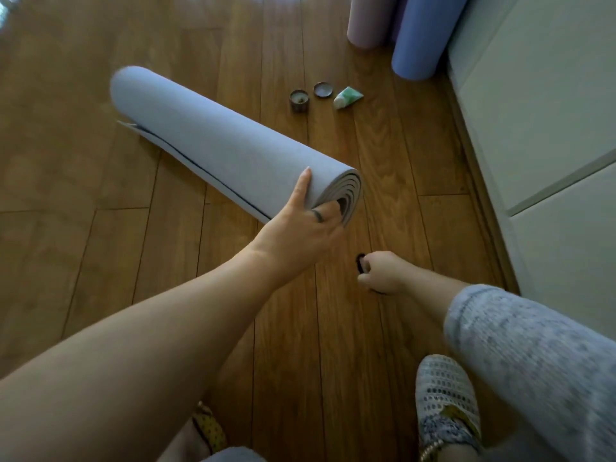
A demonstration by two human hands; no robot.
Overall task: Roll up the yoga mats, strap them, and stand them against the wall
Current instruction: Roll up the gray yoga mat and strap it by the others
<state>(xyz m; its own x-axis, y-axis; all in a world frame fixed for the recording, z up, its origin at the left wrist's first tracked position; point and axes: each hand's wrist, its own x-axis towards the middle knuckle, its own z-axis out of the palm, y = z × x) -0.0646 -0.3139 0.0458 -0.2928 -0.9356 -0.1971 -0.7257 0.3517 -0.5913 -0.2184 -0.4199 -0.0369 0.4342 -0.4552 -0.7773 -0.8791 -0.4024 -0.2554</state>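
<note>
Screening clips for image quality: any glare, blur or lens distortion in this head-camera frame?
Head view: bright glare whitens the floor at top left; the right hand, pinching a black strap, and its sleeve are motion-blurred; wide-angle distortion bows the skirting board; the rolled mat in the left hand looks sharp.

wood floor (pixel 100 261) holds rolled mat (pixel 216 145), tin (pixel 299 101), lid (pixel 323 89) and tube (pixel 347 97).

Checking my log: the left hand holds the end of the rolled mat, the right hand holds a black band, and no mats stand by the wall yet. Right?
Not quite. The head view shows a pink mat and a blue mat upright by the wall. The rest holds: the left hand holds the rolled mat by its end, the right hand a black band.
</note>
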